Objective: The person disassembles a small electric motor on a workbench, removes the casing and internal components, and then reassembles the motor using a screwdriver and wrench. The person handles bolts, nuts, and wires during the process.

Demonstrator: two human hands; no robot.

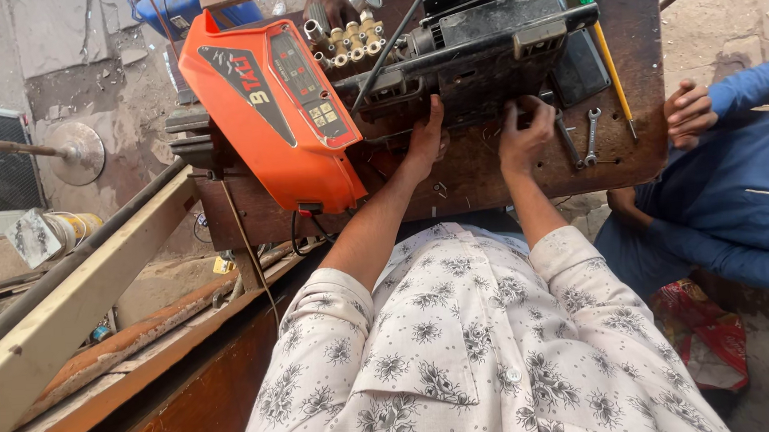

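Note:
A dirty black machine body [481, 41] with brass fittings [351, 40] lies on a brown wooden table [632, 41]. Its orange cover [272, 116] leans open at the left. My left hand [424, 142] presses against the machine's near underside. Beside it, my right hand [522, 136] has its fingers curled at the same edge; I cannot tell whether it holds a small part. Both forearms come out of floral sleeves.
Two spanners [580, 137] and a yellow screwdriver with a green handle [603, 42] lie on the table's right part. A person in blue [747, 185] sits at the right, one hand [690, 113] on the table edge. Wooden beams [79, 306] run at the left.

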